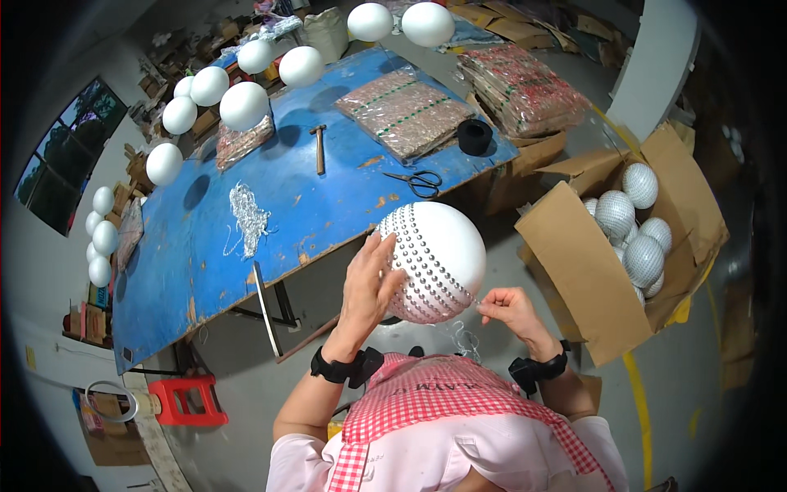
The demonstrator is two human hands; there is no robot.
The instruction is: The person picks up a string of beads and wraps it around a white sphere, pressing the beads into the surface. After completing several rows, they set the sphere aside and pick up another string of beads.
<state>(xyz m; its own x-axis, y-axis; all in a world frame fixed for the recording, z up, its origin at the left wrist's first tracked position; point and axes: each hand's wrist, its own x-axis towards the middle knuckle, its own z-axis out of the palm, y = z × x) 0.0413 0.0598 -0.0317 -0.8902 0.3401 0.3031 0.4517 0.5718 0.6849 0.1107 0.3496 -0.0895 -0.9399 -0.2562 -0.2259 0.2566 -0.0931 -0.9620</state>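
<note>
A large white ball [455, 246] is in front of me, its left and lower sides wrapped in rows of silver beads [420, 275]. My left hand [369, 283] curves against the ball's left side with its fingers and thumb over the beads, holding it. What bears the ball from below is mostly hidden. At the ball's lower right, my right hand [510, 312] is closed in a pinch on the end of a bead strand [477, 302], just off the surface. Thin loose strands [466, 340] hang under the ball, above my checked apron [443, 394].
Beyond the ball stands a blue table [287, 205] with scissors [418, 182], a hammer [320, 150], a black roll [475, 137], a tangle of bead strands [246, 215] and wrapped packs [402, 111]. White balls [244, 106] hang over it. Right, a carton [582, 279] holds finished-looking balls [615, 215]. A red stool [188, 400] is left.
</note>
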